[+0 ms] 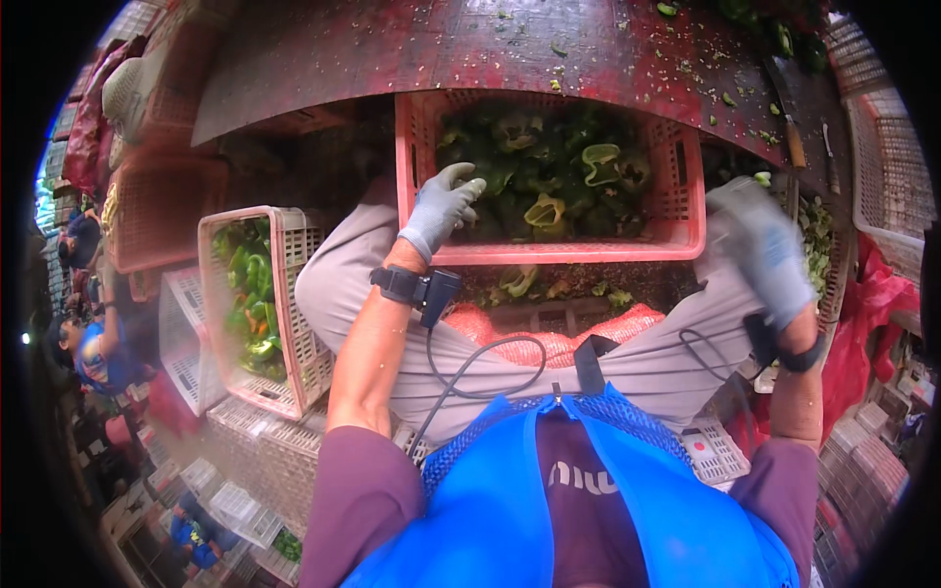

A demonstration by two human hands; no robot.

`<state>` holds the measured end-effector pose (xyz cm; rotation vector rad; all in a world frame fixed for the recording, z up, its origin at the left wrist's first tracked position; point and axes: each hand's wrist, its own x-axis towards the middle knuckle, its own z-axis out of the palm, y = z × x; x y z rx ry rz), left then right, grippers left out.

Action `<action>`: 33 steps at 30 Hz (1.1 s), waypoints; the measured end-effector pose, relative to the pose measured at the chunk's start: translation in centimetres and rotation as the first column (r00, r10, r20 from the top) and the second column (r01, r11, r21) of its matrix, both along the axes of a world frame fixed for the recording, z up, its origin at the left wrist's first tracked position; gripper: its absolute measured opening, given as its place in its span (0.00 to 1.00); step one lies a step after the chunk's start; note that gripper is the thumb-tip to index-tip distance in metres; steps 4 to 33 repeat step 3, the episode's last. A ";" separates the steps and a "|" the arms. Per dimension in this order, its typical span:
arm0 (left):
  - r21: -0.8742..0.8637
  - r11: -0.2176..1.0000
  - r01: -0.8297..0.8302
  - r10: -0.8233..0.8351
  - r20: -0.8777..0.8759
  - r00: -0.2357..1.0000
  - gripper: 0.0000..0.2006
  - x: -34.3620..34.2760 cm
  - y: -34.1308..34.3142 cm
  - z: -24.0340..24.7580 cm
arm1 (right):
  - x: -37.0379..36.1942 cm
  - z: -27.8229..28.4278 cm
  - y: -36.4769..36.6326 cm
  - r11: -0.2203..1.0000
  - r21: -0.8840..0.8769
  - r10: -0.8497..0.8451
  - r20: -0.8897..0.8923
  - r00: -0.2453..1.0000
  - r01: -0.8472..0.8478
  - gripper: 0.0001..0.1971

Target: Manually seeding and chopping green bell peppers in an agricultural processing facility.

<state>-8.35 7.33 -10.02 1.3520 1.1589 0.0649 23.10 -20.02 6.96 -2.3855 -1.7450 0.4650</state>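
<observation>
A red plastic crate (549, 252) stands between my knees, partly under the edge of the work table. Cut green peppers (600, 165) fill its bottom, some showing their pale hollow insides. Over the crate's near left corner is my left hand (444, 209) in a grey glove, its fingers apart and nothing visible in them. My right hand (763, 245), also gloved, is beyond the crate's right wall beside my right knee. Motion smears its fingers, so whether it holds anything cannot be made out.
Seeds and pepper scraps dot the red table (470, 49). A knife (792, 137) lies at its right end. To my left a tilted pale crate (284, 323) holds whole green peppers (253, 294). Red mesh sacking (520, 348) lies between my legs; other people are at far left.
</observation>
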 end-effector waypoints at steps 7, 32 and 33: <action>-0.019 0.999 0.048 -0.045 0.136 0.990 0.28 -0.1 0.0 0.2 | -9.9 -4.4 0.8 0.842 0.058 0.529 -0.294 0.796 -0.537 0.14; -0.019 0.999 0.048 -0.045 0.136 0.990 0.28 -0.1 0.0 0.2 | -9.9 -4.4 0.8 0.842 0.058 0.529 -0.294 0.796 -0.537 0.14; -0.019 0.999 0.048 -0.045 0.136 0.990 0.28 -0.1 0.0 0.2 | -9.9 -4.4 0.8 0.842 0.058 0.529 -0.294 0.796 -0.537 0.14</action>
